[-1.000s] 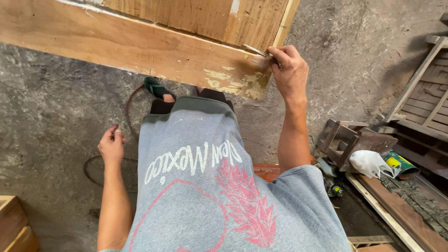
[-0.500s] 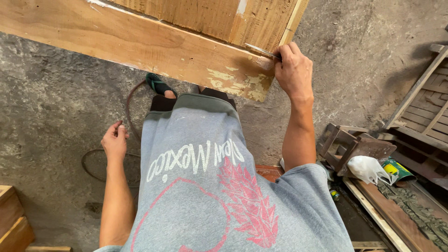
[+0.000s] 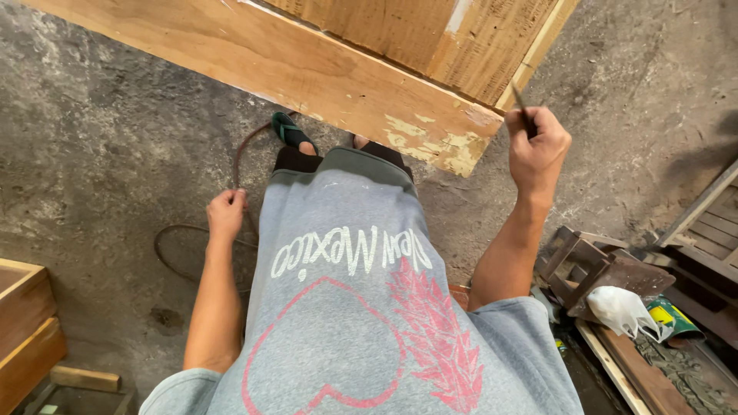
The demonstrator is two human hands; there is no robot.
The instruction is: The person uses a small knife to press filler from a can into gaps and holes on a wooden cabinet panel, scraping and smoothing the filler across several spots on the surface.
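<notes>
While my right hand (image 3: 538, 150) is raised in front of me, it is clenched around a thin dark tool (image 3: 522, 110), whose tip points up and away toward the corner of the wooden panel (image 3: 307, 73). That panel lies ahead of both hands, its long edge running from far left across to a corner just left of my right fist; the tool's tip sits right beside that corner, next to the pale strip (image 3: 538, 58) along the panel's short side, though I cannot tell whether it touches the wood. The patch of flaking light filler (image 3: 438, 142) on the panel's near face is just left of and slightly below my right hand, close to it.

My left hand (image 3: 225, 215) hangs low by my hip, fingers curled into a loose fist; whether it grips anything I cannot tell. It is well apart from the panel's corner, with a dark cable (image 3: 238, 165) looping on the concrete floor (image 3: 115, 154) just beyond it. So the right hand is clearly the nearer one to the corner. Off to the right of my right arm lie wooden scraps (image 3: 592, 265) and a white bag (image 3: 623, 307).
</notes>
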